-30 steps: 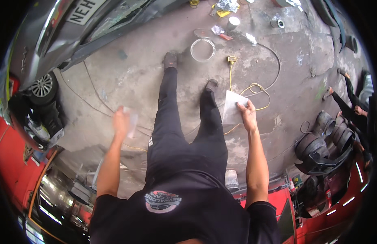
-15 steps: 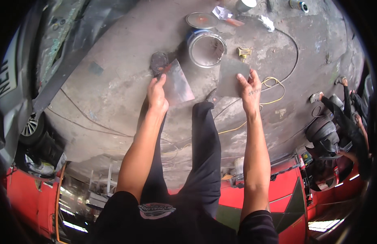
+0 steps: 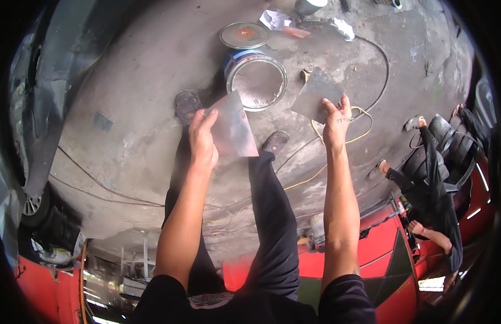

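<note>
My left hand [image 3: 203, 141] grips a thin, flat, rectangular plate [image 3: 234, 128] by its left edge, thumb on top. The plate has a glossy greyish face with a pinkish tint. In my right hand [image 3: 336, 123] is a second thin plate [image 3: 318, 93], dull grey and roughly square, pinched near its right corner and tilted. Just beyond the two plates stands an open round can [image 3: 258, 82] with a blue outside and grey paste inside. The can's lid [image 3: 244, 35] lies behind it. A small yellowish object [image 3: 305, 74] is partly hidden behind the right plate.
Crumpled white paper [image 3: 275, 20], a white cloth [image 3: 343, 29] and a white pot [image 3: 311, 5] lie farther off. A dark hose [image 3: 388, 70] and a yellow cord [image 3: 364, 132] cross the floor. A damaged car stands left; another person [image 3: 418, 189] is by tyres at right.
The view has shifted, so the can now appears lower and more to the left. The right plate has turned and tilted. The person at right has changed posture.
</note>
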Available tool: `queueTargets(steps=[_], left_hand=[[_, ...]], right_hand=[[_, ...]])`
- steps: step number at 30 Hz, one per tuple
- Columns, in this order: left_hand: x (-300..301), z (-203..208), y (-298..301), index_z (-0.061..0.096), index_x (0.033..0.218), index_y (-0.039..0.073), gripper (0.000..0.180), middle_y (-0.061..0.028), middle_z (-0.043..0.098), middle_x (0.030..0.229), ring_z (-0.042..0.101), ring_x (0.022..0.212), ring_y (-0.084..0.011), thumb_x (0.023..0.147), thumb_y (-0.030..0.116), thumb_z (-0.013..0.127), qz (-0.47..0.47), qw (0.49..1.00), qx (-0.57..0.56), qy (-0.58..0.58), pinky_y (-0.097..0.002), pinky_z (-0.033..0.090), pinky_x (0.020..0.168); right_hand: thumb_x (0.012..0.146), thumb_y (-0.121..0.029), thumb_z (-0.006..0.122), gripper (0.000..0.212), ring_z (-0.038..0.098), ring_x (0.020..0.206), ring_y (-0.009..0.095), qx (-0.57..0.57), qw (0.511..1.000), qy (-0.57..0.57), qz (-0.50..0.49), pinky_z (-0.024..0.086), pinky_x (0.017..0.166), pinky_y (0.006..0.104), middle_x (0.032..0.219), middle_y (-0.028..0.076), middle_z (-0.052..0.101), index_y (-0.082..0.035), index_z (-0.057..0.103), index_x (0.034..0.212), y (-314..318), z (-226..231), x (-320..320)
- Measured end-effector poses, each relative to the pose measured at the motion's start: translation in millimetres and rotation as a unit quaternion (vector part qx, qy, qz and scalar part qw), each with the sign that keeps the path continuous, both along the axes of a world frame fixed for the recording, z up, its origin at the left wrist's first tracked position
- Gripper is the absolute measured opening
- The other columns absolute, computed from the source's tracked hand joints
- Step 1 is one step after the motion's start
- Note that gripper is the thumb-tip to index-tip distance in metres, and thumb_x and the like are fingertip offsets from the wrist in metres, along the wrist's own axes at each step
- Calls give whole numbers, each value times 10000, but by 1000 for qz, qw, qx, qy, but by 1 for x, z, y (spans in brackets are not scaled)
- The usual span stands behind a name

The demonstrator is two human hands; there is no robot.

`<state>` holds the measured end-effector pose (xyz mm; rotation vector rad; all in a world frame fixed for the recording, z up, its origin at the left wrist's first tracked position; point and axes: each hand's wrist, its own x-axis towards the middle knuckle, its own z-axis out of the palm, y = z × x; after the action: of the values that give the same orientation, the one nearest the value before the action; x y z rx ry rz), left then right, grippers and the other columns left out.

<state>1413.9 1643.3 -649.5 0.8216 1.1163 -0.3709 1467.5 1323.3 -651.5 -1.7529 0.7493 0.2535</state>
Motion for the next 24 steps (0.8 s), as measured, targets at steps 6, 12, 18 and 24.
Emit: queueTargets(steps=[6, 12, 18, 24], left_hand=[[29, 4, -14, 658, 1023, 61, 179, -22, 657, 1066, 577, 1021, -115, 1036, 239, 649, -15, 1000, 15, -22, -301, 441, 940], [44, 5, -13, 655, 1054, 41, 205, -40, 684, 982, 666, 949, -138, 1053, 238, 597, -96, 995, -19, -16, -303, 531, 869], [44, 19, -41, 687, 908, 7, 192, -39, 648, 850, 590, 794, -99, 972, 148, 574, -222, 973, -32, -61, -248, 468, 741], [49, 31, -43, 698, 935, -10, 161, -30, 614, 766, 550, 713, -74, 943, 101, 581, -257, 962, -88, -28, -232, 426, 644]], right_hand=[[877, -136, 581, 360, 666, 991, 478, -319, 920, 71, 217, 515, 861, 492, 1022, 278, 697, -15, 616, 1214, -50, -58, 50], [967, -406, 573, 436, 694, 1038, 441, -352, 854, 154, 351, 541, 877, 490, 1005, 230, 738, -75, 649, 1241, -37, -104, 118], [893, -373, 630, 466, 716, 1020, 403, -429, 751, 148, 480, 563, 895, 505, 1039, 190, 751, -199, 671, 1323, 1, -174, 170], [1002, -275, 496, 305, 757, 974, 326, -463, 705, 89, 530, 594, 859, 439, 996, 140, 771, -124, 723, 1139, 11, -223, 191]])
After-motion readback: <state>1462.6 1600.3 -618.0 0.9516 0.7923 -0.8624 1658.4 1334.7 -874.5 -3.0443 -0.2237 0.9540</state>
